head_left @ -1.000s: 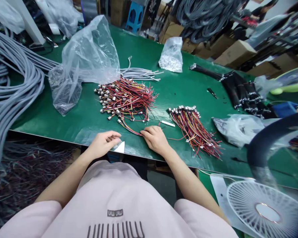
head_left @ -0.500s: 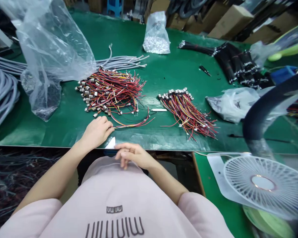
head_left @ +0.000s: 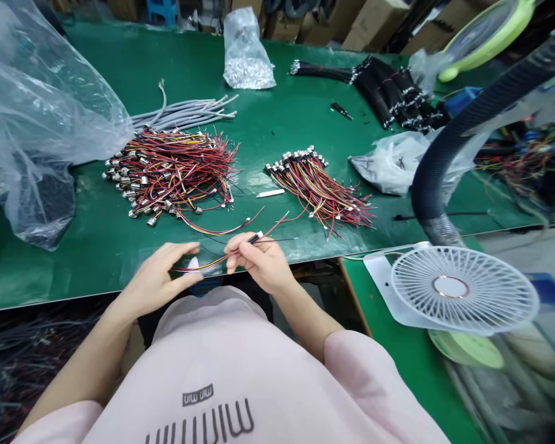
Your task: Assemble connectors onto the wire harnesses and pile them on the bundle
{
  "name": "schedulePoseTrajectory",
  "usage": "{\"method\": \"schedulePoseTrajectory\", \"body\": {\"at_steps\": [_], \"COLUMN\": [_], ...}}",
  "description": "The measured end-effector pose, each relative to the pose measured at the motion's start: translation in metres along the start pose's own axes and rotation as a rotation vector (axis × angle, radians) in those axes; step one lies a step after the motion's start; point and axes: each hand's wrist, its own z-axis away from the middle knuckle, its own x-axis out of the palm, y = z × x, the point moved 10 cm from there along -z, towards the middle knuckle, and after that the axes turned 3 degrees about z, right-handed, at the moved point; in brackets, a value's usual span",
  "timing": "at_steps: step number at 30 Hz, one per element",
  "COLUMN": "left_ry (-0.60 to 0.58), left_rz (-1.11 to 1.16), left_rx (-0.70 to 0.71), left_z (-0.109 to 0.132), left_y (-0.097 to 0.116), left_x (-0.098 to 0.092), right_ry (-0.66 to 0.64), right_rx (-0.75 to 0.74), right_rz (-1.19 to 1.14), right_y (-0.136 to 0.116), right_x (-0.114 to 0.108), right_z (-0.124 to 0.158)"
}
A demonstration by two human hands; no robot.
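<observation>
My left hand point(head_left: 160, 277) and my right hand point(head_left: 256, 262) are close together above the near edge of the green table point(head_left: 277, 117). Between them stretches a thin wire lead point(head_left: 213, 262) of red and yellow strands. The left fingers pinch one end. The right fingers pinch the other end, together with a short black tube point(head_left: 254, 237) on it. Beyond the hands lies a large pile of red, black and yellow leads with metal ends point(head_left: 171, 169). A smaller bundle of the same leads point(head_left: 319, 188) lies to the right of it.
A crumpled clear plastic bag point(head_left: 37, 117) fills the left. Grey cable pieces point(head_left: 185, 111), a bag of small parts point(head_left: 247, 52) and black cable bundles point(head_left: 393, 89) lie farther back. A white fan point(head_left: 462, 290) and a black hose point(head_left: 472, 117) stand at the right.
The right hand came up from my lap to the table edge and took the wire's end. The left hand lifted the wire off the table. The view shifted right.
</observation>
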Motion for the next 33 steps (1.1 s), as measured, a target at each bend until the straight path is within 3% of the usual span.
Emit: {"method": "schedulePoseTrajectory", "body": {"at_steps": [3, 5, 11, 15, 21, 26, 29, 33], "left_ry": [-0.180, -0.211, -0.234, -0.263, -0.170, -0.114, -0.099, -0.104], "left_rz": [0.378, 0.461, 0.479, 0.522, 0.371, 0.252, 0.171, 0.031], "left_rx": [-0.088, -0.142, -0.205, -0.263, -0.133, -0.100, -0.072, -0.020], "left_z": [-0.010, -0.015, -0.016, -0.018, -0.031, -0.030, -0.028, -0.022], "left_y": [0.022, 0.029, 0.028, 0.029, 0.053, 0.054, 0.048, 0.038], "left_x": [0.037, 0.049, 0.055, 0.063, 0.051, 0.042, 0.037, 0.021], "right_ry": [-0.020, 0.053, 0.190, 0.198, 0.116, 0.081, 0.137, 0.257], "right_rx": [-0.050, -0.111, -0.093, -0.073, -0.180, -0.228, -0.225, -0.260], "right_rz": [0.201, 0.316, 0.183, 0.254, 0.388, 0.497, 0.476, 0.361], "right_y": [-0.007, -0.018, -0.024, -0.023, -0.038, -0.040, -0.041, -0.059], "right_x": [0.010, 0.002, -0.035, -0.031, -0.012, -0.005, -0.013, -0.042], "right_z": [0.002, 0.002, 0.004, 0.004, 0.004, 0.005, 0.003, 0.003]}}
